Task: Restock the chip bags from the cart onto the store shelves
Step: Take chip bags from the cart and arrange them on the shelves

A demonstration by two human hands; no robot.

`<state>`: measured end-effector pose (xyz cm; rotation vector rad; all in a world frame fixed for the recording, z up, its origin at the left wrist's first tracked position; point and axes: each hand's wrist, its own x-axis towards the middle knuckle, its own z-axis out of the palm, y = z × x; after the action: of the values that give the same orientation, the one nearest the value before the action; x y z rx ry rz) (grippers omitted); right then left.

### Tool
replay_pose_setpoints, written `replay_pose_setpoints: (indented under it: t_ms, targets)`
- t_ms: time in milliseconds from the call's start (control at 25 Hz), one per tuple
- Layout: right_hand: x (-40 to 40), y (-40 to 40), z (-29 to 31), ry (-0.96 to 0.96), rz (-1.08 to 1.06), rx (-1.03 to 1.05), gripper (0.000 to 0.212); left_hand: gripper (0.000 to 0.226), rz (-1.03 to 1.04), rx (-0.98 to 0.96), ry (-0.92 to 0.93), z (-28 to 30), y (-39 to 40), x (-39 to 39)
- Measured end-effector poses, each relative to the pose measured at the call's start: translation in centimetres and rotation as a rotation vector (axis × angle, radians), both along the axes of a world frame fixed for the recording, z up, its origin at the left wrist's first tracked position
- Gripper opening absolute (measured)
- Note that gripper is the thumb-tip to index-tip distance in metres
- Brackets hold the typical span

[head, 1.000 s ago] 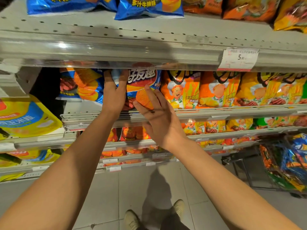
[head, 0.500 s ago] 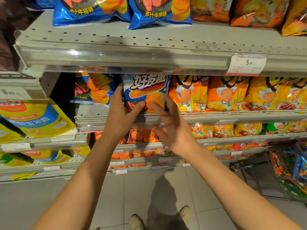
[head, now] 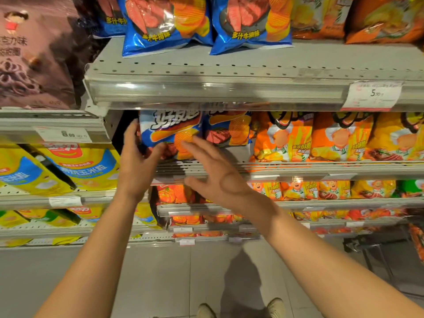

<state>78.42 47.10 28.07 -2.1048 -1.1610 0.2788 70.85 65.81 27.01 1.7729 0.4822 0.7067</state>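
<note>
Left hand (head: 137,166) grips blue chip bag (head: 171,131); right hand (head: 218,177) spread beside it.

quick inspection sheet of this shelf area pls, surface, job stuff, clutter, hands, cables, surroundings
surface: grey shelf with a price tag on its front rail
job's things: blue chip bag upright on the shelf below, a second blue bag beside it
clutter: nothing seen
grippers: left hand grips the blue chip bag's left edge; right hand open, fingertips at the bag's front
cables: nothing seen
surroundings: orange bags to the right, yellow bags to the left, tiled floor, shoes
</note>
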Motion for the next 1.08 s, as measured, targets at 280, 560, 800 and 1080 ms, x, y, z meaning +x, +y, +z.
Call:
replay_pose_setpoints:
  t_ms: [280, 560, 800, 1080]
  targets:
    - [0.3, 3.4, -0.8, 0.025, -0.069, -0.100, 0.078, 0.041, 0.053, -0.009, 0.239, -1.3, 2.7, 0.1]
    - [1.5, 2.7, -0.8, 0.014, 0.006, -0.204, 0.079, 0.054, 0.117, 0.029, 0.206, -2.6, 2.0, 0.3]
    - [2.8, 4.1, 2.0, -0.138, -0.255, 0.118, 0.065, 0.056, 0.160, 0.941, 0.116, -3.8, -3.3, -0.1]
    - [5.9, 5.4, 3.0, -0.095, -0.030, -0.198, 0.064, 0.066, 0.032, 1.058, 0.400, -5.3, -3.7, -0.5]
